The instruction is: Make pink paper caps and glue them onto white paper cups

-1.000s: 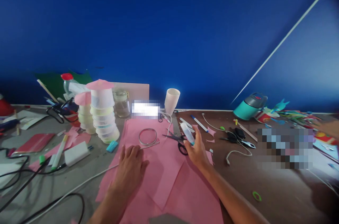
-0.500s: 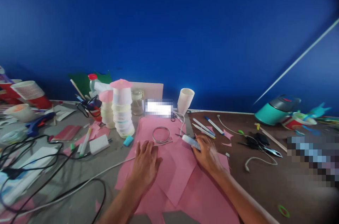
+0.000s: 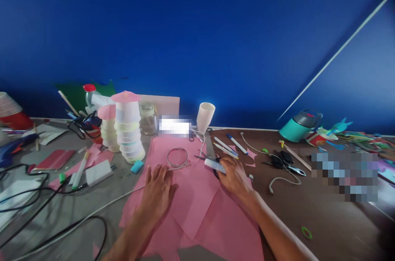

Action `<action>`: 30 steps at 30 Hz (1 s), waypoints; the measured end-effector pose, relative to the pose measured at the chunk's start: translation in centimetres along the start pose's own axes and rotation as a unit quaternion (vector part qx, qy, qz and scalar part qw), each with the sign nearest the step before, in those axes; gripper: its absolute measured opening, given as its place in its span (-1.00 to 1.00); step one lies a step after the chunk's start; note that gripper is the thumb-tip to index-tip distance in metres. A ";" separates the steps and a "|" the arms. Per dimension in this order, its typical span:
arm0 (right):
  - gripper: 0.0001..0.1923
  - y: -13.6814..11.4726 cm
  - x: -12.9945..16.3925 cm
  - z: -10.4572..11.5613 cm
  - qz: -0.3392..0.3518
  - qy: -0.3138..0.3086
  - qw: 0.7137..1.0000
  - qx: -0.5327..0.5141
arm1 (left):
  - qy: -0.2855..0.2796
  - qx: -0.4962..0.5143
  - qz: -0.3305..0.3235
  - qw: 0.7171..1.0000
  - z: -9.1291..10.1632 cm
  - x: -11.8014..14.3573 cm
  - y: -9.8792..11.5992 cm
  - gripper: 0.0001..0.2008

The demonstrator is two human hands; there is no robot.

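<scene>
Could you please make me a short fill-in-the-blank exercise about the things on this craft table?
1. The left hand lies flat on the ____ paper.
2. The right hand holds a small white ____.
3. The wire ring lies on the paper, just beyond the ____ hand.
4. The wall behind the table is ____.

Missing words: pink; tube; left; blue

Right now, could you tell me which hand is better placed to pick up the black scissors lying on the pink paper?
Probably the right hand: it lies right against the scissors, though its grip holds a small white tube. The left hand rests flat on the pink paper, farther off.
</scene>
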State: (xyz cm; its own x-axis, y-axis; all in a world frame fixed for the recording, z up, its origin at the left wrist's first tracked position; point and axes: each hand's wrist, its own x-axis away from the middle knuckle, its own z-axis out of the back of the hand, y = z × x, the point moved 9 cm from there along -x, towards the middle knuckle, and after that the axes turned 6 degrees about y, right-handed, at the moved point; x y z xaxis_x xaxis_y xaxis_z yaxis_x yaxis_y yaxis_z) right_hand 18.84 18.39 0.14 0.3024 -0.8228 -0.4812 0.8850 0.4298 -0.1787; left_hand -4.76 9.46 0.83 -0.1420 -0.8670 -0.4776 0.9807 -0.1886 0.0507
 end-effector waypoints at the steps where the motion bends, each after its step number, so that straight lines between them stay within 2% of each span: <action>1: -0.87 0.0 -0.1 0.2 0.005 -0.008 1.000 0.007 | -0.001 0.000 -0.001 1.000 -0.1 0.0 0.0 -0.78; 6: -0.92 0.4 -0.4 0.9 0.039 -0.054 0.998 0.022 | -0.002 -0.001 -0.003 1.000 -0.5 0.0 -0.3 -0.75; 9: -0.92 1.7 -0.5 1.2 0.045 -0.062 0.997 0.033 | 0.006 -0.008 -0.009 1.000 -0.4 0.1 -0.4 -0.75; 14: -0.88 5.7 -0.6 1.5 -0.011 -0.037 0.999 0.037 | 0.013 -0.007 -0.013 1.000 -0.2 0.2 -0.3 -0.76; 17: -0.91 7.0 -0.8 2.0 -0.046 -0.006 0.999 0.011 | 0.014 0.005 -0.011 1.000 -0.2 0.2 -0.3 -0.76; 19: -0.94 6.8 -0.8 2.6 -0.074 0.022 0.996 -0.044 | 0.010 0.007 -0.016 1.000 -0.2 0.2 -0.2 -0.76; 21: -0.85 5.8 -0.8 2.9 -0.106 0.045 0.984 -0.138 | -0.001 0.010 -0.017 1.000 -0.3 0.1 -0.2 -0.75; 23: -0.74 4.1 -0.8 2.5 -0.117 0.035 0.969 -0.213 | -0.016 0.014 -0.012 1.000 -0.5 0.0 -0.3 -0.75; 25: -0.73 2.5 -0.9 1.7 -0.135 0.014 0.943 -0.303 | -0.025 0.022 -0.007 0.999 -0.6 -0.1 -0.3 -0.74; 27: -0.78 1.7 -1.0 1.4 -0.149 0.016 0.931 -0.334 | -0.032 0.034 -0.011 0.999 -0.8 -0.1 -0.1 -0.72; 30: -0.83 1.1 -1.1 1.0 -0.149 0.013 0.933 -0.327 | -0.038 0.058 -0.015 0.997 -0.8 -0.1 0.2 -0.71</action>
State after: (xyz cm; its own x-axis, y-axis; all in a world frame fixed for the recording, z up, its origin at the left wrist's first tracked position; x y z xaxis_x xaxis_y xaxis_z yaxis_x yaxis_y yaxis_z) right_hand 19.84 19.42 1.38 0.0610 -0.9362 -0.3462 0.5211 0.3257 -0.7889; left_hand -4.45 9.91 0.16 -0.1857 -0.8919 -0.4124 0.9542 -0.2639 0.1410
